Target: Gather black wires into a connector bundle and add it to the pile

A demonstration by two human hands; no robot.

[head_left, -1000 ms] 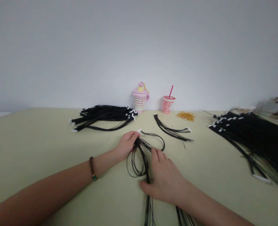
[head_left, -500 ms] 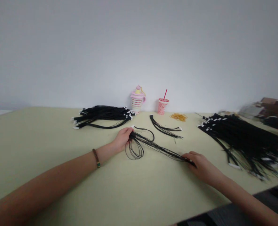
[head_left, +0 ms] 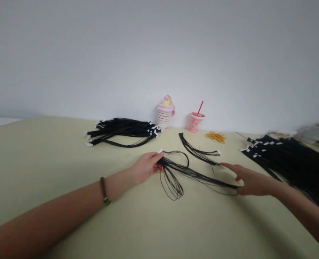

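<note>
A bunch of thin black wires lies across the pale green table, with loops hanging from its left end. My left hand pinches that bunch at its left end, near a white connector. My right hand holds the bunch's far end against the table, its index finger stretched out. A smaller loose set of wires lies just behind, between my hands.
A stack of black wire bundles lies at the back left. A large heap of black wires fills the right side. By the wall stand a pink striped mug, a pink cup with a straw and yellow rubber bands.
My right hand slid from beside the loops out to the right along the wires, drawing the bunch out straight. My left hand kept its pinch on the left end.
</note>
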